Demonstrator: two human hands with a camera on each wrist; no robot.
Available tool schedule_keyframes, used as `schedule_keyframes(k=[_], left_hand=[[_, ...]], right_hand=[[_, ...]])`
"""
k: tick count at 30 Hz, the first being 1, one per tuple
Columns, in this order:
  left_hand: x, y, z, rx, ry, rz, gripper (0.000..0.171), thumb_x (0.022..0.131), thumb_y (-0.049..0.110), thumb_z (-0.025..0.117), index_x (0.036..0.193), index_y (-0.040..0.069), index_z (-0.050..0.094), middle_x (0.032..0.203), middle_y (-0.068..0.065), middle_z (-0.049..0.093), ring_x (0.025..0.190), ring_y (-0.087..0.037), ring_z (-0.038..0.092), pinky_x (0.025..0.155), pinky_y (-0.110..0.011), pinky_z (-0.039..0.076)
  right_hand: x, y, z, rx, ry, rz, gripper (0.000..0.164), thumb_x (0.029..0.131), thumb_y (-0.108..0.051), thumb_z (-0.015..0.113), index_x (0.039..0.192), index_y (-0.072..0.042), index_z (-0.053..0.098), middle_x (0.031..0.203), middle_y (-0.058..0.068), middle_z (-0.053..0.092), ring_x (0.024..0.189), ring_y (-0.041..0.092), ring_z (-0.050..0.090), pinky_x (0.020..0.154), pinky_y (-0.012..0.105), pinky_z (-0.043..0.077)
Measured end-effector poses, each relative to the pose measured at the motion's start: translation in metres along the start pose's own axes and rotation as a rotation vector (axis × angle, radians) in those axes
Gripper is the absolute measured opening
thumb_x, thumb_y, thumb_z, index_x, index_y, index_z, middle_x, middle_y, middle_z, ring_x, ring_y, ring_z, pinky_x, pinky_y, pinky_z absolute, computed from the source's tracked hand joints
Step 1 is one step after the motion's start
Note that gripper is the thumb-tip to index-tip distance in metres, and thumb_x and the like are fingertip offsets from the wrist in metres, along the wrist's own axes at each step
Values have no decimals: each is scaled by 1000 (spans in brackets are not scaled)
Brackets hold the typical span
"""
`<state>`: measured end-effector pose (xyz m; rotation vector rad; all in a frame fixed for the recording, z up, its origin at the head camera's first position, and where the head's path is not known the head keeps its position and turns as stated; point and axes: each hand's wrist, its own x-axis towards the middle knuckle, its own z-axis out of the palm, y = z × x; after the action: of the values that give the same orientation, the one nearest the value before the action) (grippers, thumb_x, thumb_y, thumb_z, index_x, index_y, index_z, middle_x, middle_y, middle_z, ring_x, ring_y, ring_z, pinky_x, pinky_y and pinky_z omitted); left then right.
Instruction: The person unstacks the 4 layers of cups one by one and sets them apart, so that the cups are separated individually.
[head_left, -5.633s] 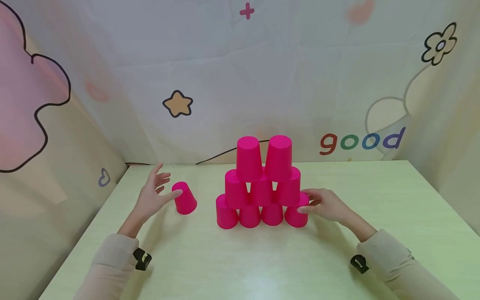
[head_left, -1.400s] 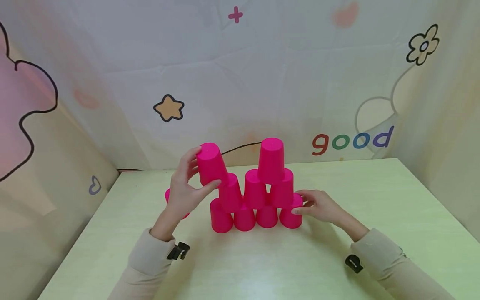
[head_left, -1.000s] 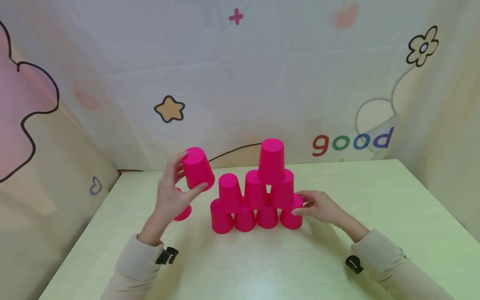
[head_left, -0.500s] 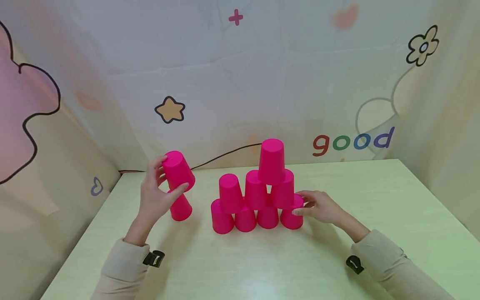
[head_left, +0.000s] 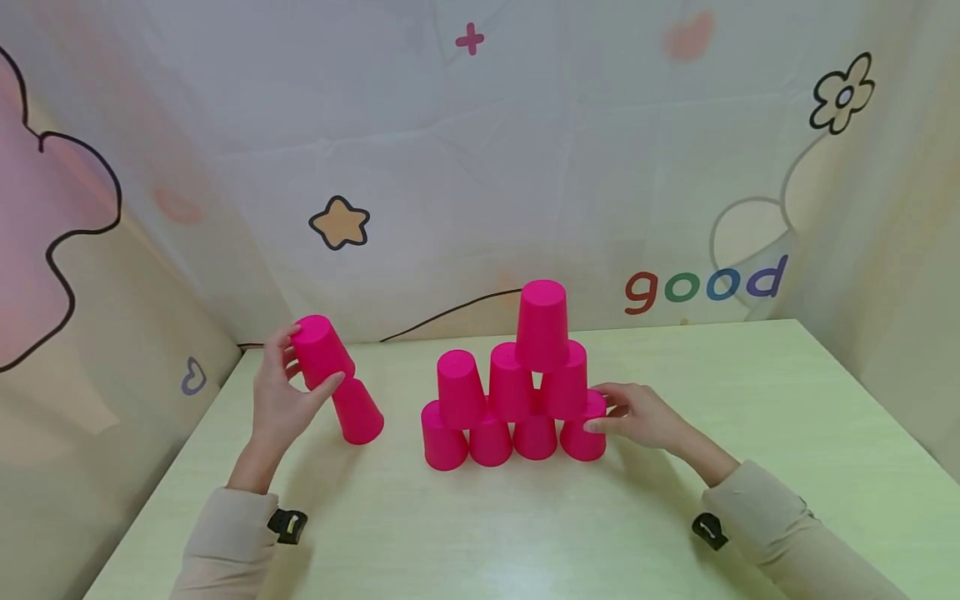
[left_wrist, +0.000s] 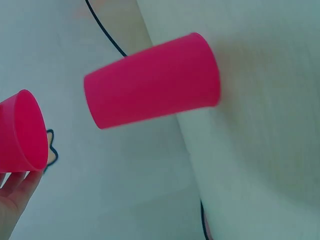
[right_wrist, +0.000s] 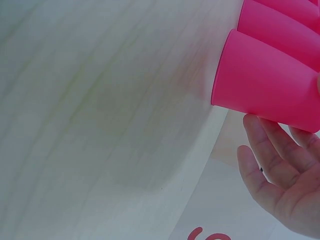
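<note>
My left hand [head_left: 281,404] holds an upside-down pink cup [head_left: 321,352] between thumb and fingers, tilted and off the table. In the left wrist view this held cup [left_wrist: 12,135] shows its open rim, apart from a lone pink cup [left_wrist: 152,82]. That lone cup [head_left: 358,414] stands upside down left of the stack. Several upside-down cups make the bottom row, three sit above, and a single cup [head_left: 543,327] tops the right side. Thumb and fingers of my right hand [head_left: 645,417] hold the bottom row's right-end cup [head_left: 581,437], also seen as the nearest cup [right_wrist: 265,80] in the right wrist view.
A pale wood-look table [head_left: 480,533] bears the cups. Behind it hangs a printed cloth backdrop [head_left: 420,167], which also closes off both sides. Dark clips [head_left: 288,526] sit by each sleeve cuff.
My left hand first hovered by the lone cup, then took the left top cup off the stack and carried it leftward and down beside the lone cup. My right hand keeps its place.
</note>
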<state>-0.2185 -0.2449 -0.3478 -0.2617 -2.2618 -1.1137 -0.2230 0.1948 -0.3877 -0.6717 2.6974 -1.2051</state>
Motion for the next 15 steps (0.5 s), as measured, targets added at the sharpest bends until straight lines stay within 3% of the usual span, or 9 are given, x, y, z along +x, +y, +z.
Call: schedule_keyframes(k=[4,11,15], left_hand=[[-2,-10,-5,1,26,-46,75,71,0,74,132,6,30,124,-14,45,108,-30,48,79,-12,38],[-4,-23,-11,14,43,-131,75,74,1,73,133,6,27,124,-15,44,110,-30,46,87,-48,45],[-5,-30,-12,7,48,-177,76,74,1,72,134,7,26,125,-17,43,110,-32,45,87,-52,44]], right_hand=[[0,-1,0,-1,-4,-2,49,79,-23,71,118,1,55,100,9,62,87,22,59,68,30,50],[0,0,0,-7,-4,9,50,79,-24,71,118,1,55,101,9,62,88,22,59,69,31,51],[0,-1,0,-12,-3,14,50,78,-24,71,118,0,55,101,9,62,88,23,58,69,32,51]])
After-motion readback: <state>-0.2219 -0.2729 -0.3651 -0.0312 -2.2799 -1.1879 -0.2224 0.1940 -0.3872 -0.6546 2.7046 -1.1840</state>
